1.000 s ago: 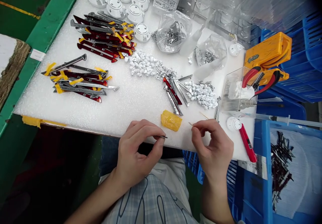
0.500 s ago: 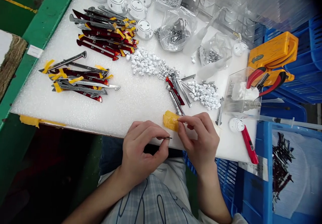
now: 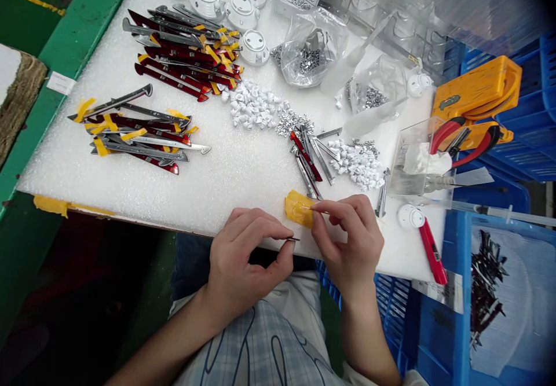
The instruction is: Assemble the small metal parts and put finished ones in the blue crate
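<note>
My left hand is closed in a pinch on a small thin dark piece above the table's front edge. Thumb and fingertips of my right hand pinch a thin needle-like tool, its tip over a yellow tape patch smeared with something shiny. Just beyond the patch lie several silver and dark red strips. To their right is a heap of small white caps; tiny silver parts are scattered behind them.
Taped blade-shaped strips lie in two piles at left. White pots, bags of metal parts and a clear box with red-handled pliers stand farther back. A red marker-like stick and blue crates are right.
The tool in my right hand has shifted slightly right over the yellow patch. My left hand keeps its pinch on the small piece; the whole view has shifted a little.
</note>
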Demonstrator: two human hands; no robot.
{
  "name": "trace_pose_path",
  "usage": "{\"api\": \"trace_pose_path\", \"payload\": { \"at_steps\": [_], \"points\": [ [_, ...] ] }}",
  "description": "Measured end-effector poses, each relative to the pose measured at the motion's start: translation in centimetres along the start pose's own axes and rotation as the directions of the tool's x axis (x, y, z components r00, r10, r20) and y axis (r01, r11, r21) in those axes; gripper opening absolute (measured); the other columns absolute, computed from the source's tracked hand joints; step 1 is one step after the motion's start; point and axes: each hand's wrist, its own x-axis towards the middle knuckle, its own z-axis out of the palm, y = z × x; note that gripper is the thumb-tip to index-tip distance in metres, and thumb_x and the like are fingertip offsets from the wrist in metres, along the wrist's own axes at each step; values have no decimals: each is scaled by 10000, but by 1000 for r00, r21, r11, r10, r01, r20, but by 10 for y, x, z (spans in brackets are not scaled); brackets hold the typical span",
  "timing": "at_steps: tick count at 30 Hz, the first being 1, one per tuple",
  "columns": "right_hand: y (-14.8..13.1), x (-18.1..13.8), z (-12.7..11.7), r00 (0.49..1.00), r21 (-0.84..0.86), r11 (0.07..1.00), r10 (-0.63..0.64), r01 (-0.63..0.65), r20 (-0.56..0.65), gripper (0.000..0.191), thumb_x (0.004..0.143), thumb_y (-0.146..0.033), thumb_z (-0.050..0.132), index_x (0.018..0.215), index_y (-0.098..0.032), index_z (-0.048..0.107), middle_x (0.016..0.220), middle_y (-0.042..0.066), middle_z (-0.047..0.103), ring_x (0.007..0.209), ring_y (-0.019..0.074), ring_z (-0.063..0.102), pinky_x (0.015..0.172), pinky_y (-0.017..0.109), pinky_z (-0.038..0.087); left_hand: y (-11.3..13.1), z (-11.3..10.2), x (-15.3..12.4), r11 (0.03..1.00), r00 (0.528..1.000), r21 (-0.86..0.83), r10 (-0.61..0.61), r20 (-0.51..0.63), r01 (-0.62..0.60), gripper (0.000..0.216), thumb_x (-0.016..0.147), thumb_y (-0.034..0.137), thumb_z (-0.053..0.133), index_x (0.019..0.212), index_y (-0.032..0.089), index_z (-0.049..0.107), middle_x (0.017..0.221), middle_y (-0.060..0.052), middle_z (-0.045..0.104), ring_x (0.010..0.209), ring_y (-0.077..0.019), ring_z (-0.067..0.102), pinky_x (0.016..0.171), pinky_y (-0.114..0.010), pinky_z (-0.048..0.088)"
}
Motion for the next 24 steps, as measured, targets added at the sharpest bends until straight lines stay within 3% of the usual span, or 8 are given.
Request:
{"api": "trace_pose_path", "payload": {
  "at_steps": [6, 14, 24],
  "points": [
    [-2, -5, -2, 988, 199, 970, 153, -143, -35, 155, 1063, -117, 695, 1019, -259, 742, 834, -24, 584, 722, 159, 547, 602, 312, 433, -3, 2, -1, 997, 999, 61, 39, 9, -40, 216, 930, 50, 673, 901, 263, 653, 772, 39, 832, 680, -176, 787, 691, -327, 605],
    [2, -13, 0, 989, 276, 958, -43, 81, -140, 207, 994, -37, 670, 1054, -226, 729, 879, -24, 522, 744, 142, 519, 621, 343, 423, -6, 5, -2, 990, 995, 107, 90, 34, -93, 225, 917, 43, 669, 909, 266, 639, 755, 55, 818, 651, -175, 768, 662, -344, 582],
    [-3, -9, 4, 989, 239, 963, -107, 128, -101, 277, 953, 20, 670, 1067, -227, 718, 913, -17, 503, 720, 133, 515, 561, 345, 410, -6, 4, 0, 990, 995, 101, 92, 39, -95, 220, 903, 50, 680, 895, 267, 649, 752, 57, 821, 633, -173, 755, 651, -349, 570]
  ]
}}
